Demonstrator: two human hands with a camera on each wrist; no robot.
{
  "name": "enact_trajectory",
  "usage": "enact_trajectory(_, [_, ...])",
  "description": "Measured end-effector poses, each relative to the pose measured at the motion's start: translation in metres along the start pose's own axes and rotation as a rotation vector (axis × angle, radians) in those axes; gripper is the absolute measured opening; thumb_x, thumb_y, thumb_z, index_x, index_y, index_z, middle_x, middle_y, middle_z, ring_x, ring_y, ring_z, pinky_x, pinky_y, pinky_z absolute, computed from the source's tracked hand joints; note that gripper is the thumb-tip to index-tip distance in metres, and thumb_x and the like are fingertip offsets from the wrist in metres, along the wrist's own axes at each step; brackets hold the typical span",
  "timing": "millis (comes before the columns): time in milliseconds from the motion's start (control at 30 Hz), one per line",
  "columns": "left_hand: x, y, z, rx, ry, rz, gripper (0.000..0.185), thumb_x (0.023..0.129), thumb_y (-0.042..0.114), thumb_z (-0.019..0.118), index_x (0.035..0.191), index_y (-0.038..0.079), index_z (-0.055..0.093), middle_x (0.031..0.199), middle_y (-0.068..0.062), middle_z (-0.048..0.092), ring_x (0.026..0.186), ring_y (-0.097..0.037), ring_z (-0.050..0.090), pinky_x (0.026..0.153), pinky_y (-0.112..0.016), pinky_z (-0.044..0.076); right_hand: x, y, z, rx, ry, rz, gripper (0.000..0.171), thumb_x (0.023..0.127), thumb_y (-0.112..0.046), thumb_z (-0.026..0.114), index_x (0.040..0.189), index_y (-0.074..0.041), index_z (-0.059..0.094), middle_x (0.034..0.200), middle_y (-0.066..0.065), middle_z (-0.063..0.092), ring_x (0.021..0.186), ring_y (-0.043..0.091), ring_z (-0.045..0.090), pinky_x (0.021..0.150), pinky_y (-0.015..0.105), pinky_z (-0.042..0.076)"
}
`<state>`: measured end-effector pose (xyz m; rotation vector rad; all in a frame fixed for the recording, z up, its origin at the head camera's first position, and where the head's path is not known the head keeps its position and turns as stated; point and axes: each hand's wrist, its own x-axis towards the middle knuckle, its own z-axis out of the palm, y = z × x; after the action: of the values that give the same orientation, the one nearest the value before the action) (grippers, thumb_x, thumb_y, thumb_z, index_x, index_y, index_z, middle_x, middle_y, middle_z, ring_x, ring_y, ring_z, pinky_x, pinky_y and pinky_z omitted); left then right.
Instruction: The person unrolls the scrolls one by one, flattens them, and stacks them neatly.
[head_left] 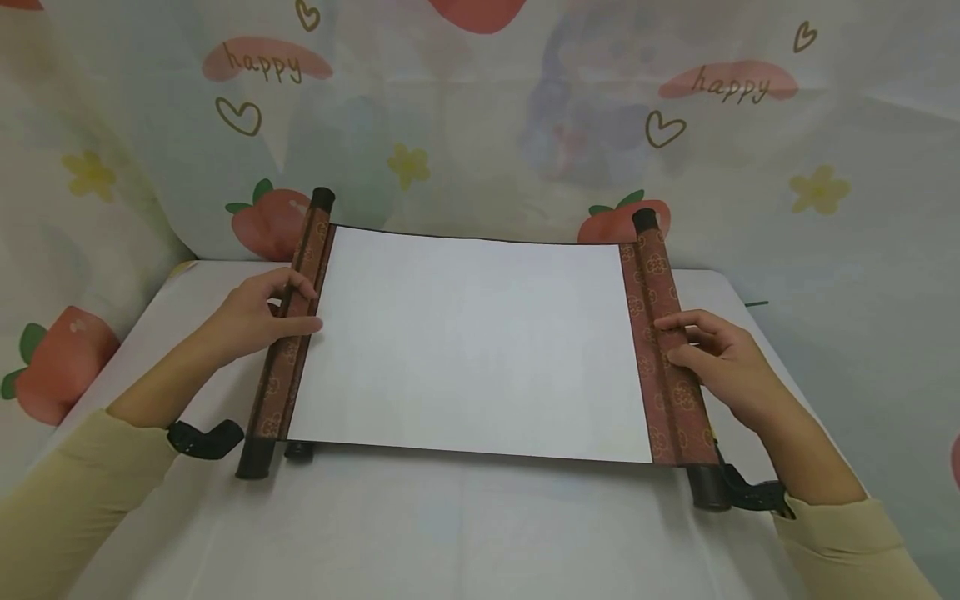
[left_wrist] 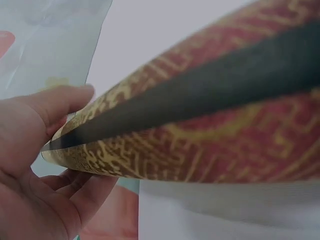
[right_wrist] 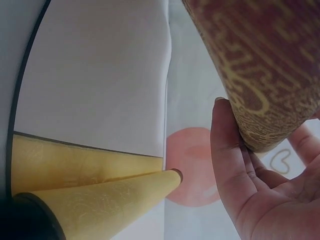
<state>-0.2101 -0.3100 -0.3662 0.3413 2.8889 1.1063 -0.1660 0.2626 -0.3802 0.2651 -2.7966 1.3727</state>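
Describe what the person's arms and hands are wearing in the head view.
Both hands are bare: the left hand and right hand show no gloves and no rings that can be made out. Each forearm ends in a pale yellow long sleeve. A black wrist-mounted camera clip sits at each cuff.

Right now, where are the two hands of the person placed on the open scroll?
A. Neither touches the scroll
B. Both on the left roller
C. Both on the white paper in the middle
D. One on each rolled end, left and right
D: in the head view the left hand grips the left roller and the right hand grips the right roller, with the white paper bare between them.
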Motion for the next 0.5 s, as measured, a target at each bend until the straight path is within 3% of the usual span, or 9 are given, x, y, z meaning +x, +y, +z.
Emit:
enact_trajectory(267, [-0.002,-0.0042,-0.0034,0.011,0.003,0.011,0.033,0.091,0.016,0.073,0.116,0.008,0.052,0.123,-0.014,0.054,0.112,-0.034,0.055,0.077,-0.039,0.046,0.0,0.0034,0.0007,0.011,0.018,-0.023,0.031,0.101,-0.01,0.053,0.132,-0.008,0.055,0.126,0.013,0.05,0.092,0.011,0.059,0.068,0.028,0.056])
enact_trajectory(500, [-0.0029,-0.0075,-0.0056,0.007,0.013,0.025,0.025,0.094,0.01,0.066,0.116,0.006,0.053,0.121,-0.016,0.055,0.113,-0.035,0.054,0.077,-0.038,0.046,-0.0001,0.0042,0.0014,0.018,0.009,-0.02,0.031,0.101,-0.01,0.053,0.132,-0.008,0.055,0.128,0.014,0.05,0.093,0.01,0.06,0.068,0.028,0.055])
